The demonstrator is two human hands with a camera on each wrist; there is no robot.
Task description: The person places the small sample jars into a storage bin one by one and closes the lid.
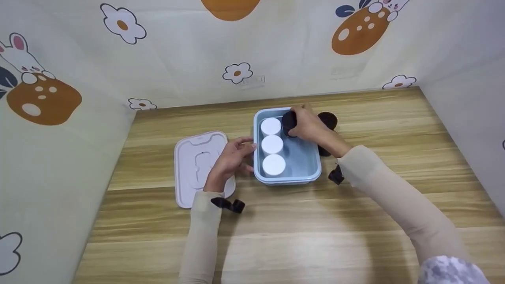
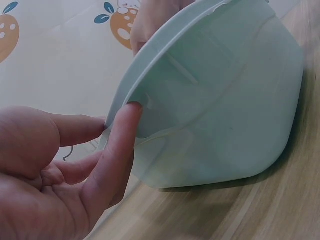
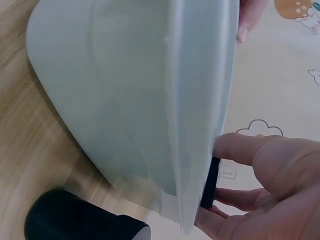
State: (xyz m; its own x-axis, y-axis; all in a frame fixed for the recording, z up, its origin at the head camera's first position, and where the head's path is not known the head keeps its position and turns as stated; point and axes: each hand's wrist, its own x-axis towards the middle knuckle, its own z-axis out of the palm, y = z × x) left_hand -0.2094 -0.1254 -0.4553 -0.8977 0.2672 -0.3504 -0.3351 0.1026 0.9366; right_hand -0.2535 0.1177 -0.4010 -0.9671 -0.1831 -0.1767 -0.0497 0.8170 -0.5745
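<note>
A light blue plastic box (image 1: 302,163) stands on the table. Three white round containers (image 1: 272,145) line its left side. My left hand (image 1: 230,157) pinches the left rim, thumb on the edge and a finger beneath, as the left wrist view shows of the box wall (image 2: 215,115). Over the far right corner, my right hand (image 1: 309,125) grips a black cylindrical container (image 1: 288,123) inside the box. Only a dark strip of that black container (image 3: 210,182) shows past the rim in the right wrist view, between the fingers of the right hand (image 3: 272,185).
Beside the box's right wall are more black cylindrical containers (image 1: 328,119), partly hidden by the right arm; one black container (image 3: 80,217) shows in the right wrist view. A pale pinkish-white lid (image 1: 184,173) lies to the left, partly beneath the left hand. A patterned wall covering (image 1: 189,71) bounds the back.
</note>
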